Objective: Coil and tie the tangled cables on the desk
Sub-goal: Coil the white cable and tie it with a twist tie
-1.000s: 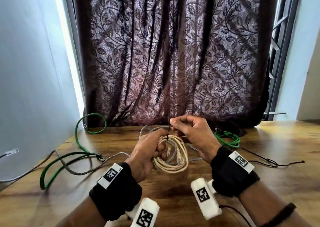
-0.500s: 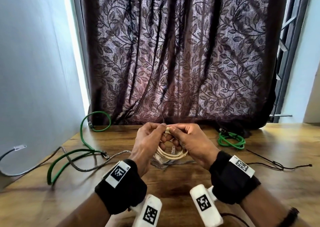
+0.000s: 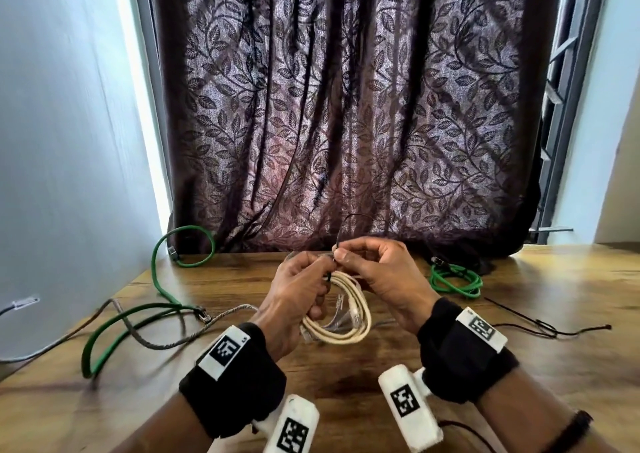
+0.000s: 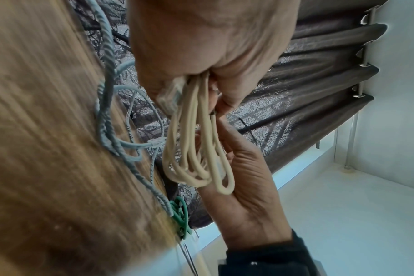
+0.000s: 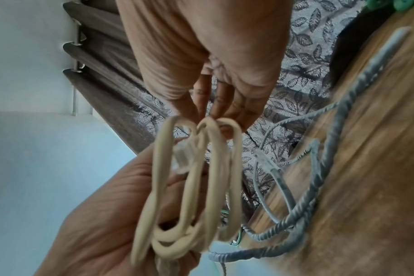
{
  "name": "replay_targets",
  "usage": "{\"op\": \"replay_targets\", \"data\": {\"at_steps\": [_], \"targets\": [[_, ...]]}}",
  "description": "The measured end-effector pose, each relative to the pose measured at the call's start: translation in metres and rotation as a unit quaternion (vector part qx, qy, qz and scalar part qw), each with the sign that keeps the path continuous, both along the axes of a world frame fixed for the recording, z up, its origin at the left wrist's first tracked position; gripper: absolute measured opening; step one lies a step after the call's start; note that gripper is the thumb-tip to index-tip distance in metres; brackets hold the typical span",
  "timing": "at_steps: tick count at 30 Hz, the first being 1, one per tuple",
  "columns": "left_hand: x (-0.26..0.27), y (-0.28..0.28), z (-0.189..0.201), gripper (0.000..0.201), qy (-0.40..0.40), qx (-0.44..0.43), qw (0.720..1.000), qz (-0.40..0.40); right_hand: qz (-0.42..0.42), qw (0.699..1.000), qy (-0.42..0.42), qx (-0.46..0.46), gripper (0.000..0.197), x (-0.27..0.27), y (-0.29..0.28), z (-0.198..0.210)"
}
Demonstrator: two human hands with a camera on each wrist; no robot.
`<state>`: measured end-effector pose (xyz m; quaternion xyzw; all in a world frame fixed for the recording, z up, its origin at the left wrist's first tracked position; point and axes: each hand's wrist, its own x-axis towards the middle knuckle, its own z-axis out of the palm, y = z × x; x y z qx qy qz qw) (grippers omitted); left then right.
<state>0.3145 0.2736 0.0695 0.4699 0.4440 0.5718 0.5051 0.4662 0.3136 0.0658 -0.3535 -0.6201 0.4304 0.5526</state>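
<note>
The cream cable coil (image 3: 341, 317) is lowered and opened out again — the black tie (image 3: 341, 234), pinched by the right hand (image 3: 379, 279), is drawn upward.

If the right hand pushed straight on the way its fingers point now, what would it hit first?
Probably the left hand: the right hand points leftward at it, fingertips nearly touching over the cream coil while pinching the black tie. Depth is unclear.
</note>
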Motion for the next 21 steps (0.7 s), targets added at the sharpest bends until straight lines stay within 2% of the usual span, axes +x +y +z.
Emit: {"op": "replay_targets", "data": {"at_steps": [4,9,12,21], "targets": [[0.000,0.001,-0.003,0.018,-0.015,-0.016,1.000,-0.016,0.032,0.997,0.064,-0.022,0.021,0.001,-0.001,-0.001],[0.006,-0.003,-0.003,0.010,-0.015,-0.050,0.997,-0.050,-0.020,0.997,0.069,-0.036,0.013,-0.002,0.001,-0.005],[0.012,-0.008,-0.004,0.005,-0.026,-0.061,0.997,-0.048,-0.023,0.995,0.079,-0.049,0.012,-0.002,0.002,-0.007],[0.021,-0.016,-0.005,0.019,-0.093,-0.074,0.992,-0.051,-0.012,0.994,0.089,-0.069,0.019,-0.002,-0.004,-0.005]]}}
